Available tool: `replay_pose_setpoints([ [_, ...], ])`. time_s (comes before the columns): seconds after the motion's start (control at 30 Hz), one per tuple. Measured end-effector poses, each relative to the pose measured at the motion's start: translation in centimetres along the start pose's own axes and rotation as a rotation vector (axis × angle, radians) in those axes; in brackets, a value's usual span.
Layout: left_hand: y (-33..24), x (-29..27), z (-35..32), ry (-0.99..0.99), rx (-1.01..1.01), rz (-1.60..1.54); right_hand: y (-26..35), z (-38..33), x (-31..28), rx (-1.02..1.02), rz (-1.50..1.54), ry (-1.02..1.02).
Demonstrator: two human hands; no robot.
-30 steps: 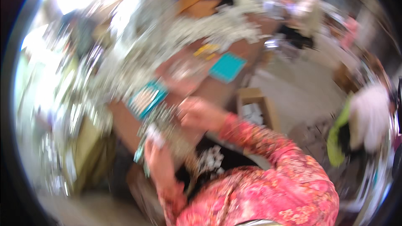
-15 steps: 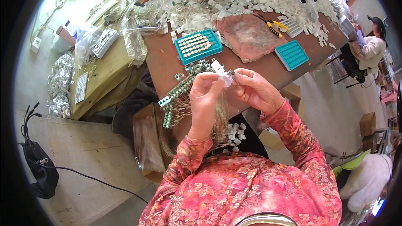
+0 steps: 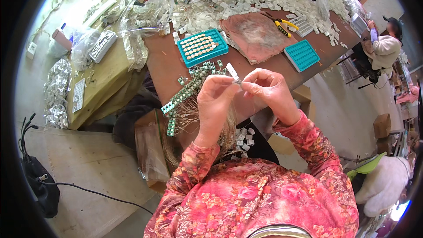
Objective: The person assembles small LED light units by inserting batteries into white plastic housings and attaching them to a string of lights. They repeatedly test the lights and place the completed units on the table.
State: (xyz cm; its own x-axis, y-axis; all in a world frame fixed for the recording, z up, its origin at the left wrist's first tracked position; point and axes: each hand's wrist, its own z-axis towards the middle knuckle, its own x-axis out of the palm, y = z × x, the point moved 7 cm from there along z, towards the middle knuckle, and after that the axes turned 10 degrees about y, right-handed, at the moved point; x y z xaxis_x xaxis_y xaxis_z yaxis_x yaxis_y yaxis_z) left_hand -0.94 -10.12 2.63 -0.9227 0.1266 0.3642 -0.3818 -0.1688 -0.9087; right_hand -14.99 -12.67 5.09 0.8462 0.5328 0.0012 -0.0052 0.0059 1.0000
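Observation:
Just above the table's near edge, my left hand (image 3: pixel 215 101) pinches a small white plastic piece (image 3: pixel 231 70) that sticks up from between thumb and forefinger. The fingertips of my right hand (image 3: pixel 271 92) are closed right against it, at its lower end. A small dark bit shows where the fingertips meet; what my right fingers grip is too small to name. Under and left of my left hand lie green circuit board strips (image 3: pixel 187 90) with a bundle of thin brownish wires (image 3: pixel 187 113) hanging over the edge.
A teal tray (image 3: pixel 220 53) of round discs, another teal tray (image 3: pixel 303 56), a pinkish cloth (image 3: pixel 253 37) and yellow-handled pliers (image 3: pixel 282 27) lie on the brown table. Behind them spreads a heap of white pieces (image 3: pixel 260 0). A cardboard box (image 3: pixel 152 150) stands below; a person (image 3: pixel 383 48) sits far right.
My right hand has come in closer to the left, fingertips now meeting at the white piece. The piece is turned and stands more upright. The whole view has shifted slightly.

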Motion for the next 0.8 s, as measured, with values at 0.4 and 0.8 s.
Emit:
replay_pose_setpoints([
  [0.4, -0.3, 1.0, -0.3, 0.319, -0.112, -0.242, -2.3, -0.3, 2.8, 0.215, 0.531, 0.259],
  [0.8, -1.2, -0.6, -2.0, -0.026, 0.105, 0.222, -0.4, -3.4, 2.8, 0.001, -0.075, -0.180],
])
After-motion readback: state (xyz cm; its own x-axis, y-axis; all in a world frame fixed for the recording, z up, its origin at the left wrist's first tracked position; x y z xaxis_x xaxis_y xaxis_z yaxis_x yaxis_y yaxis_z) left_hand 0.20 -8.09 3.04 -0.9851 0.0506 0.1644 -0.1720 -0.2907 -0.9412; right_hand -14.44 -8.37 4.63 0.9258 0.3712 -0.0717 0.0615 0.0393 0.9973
